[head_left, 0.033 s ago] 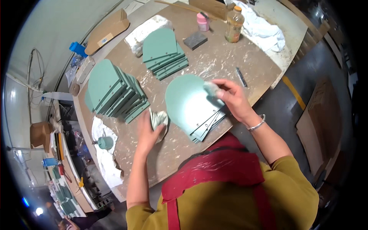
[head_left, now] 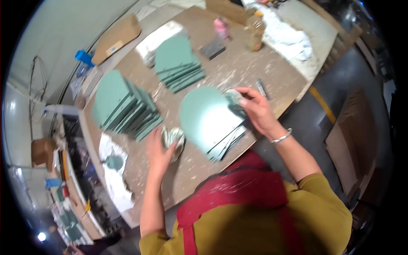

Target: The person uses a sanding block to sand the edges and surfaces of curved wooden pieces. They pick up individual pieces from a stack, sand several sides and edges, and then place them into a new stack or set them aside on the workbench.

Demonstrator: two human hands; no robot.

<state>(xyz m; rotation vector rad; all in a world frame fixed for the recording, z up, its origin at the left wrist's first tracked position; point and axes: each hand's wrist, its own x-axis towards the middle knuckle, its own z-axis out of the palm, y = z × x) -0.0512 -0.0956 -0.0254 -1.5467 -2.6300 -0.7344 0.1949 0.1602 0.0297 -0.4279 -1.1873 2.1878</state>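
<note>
**Green Boards on a Messy Table**

Right hand (head_left: pixel 255 111) at 1 o'clock, fingers pinched on a small grey-green pad (head_left: pixel 233 98), pressed on the top green board (head_left: pixel 206 117) of a stack at the table's near edge. Left hand (head_left: pixel 158 149) at 8 o'clock, fingers curled around a crumpled rag (head_left: pixel 173 137), just beside that stack. Two more stacks of arch-shaped green boards: one (head_left: pixel 123 106) at 10 o'clock, one (head_left: pixel 176 63) at 11 o'clock. Flat brown cardboard piece (head_left: pixel 115 37) far off at 11 o'clock. Pink bottle (head_left: pixel 221 27) and brownish bottle (head_left: pixel 256 32) at 12 o'clock.

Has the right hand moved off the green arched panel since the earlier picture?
No. The right hand sits at the same upper right edge of the top green arched panel, same spot relative to the workbench.
</note>
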